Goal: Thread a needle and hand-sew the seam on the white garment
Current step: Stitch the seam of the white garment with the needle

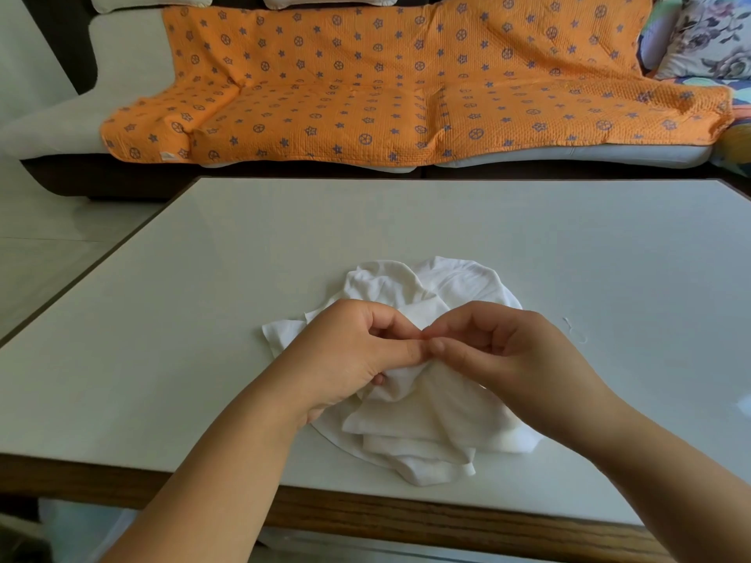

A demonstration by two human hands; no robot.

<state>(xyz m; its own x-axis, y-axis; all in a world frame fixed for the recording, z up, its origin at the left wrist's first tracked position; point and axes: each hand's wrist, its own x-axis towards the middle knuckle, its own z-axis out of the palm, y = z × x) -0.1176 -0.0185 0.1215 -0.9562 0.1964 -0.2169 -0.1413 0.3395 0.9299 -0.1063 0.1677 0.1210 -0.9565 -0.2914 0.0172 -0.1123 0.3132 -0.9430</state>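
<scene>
The white garment (422, 424) lies bunched on the pale table (203, 319), near its front edge. My left hand (357, 351) grips a fold of the cloth, fingers curled under it. My right hand (500, 343) meets it fingertip to fingertip above the cloth, thumb and forefinger pinched together on something too small to make out, perhaps the needle. A short piece of white thread (575, 331) lies loose on the table just right of my right hand.
The table has a wooden front edge (365, 518). Behind it stands a sofa covered with an orange patterned quilt (406, 87), with a floral cushion (711, 34) at the far right. Floor shows at the left.
</scene>
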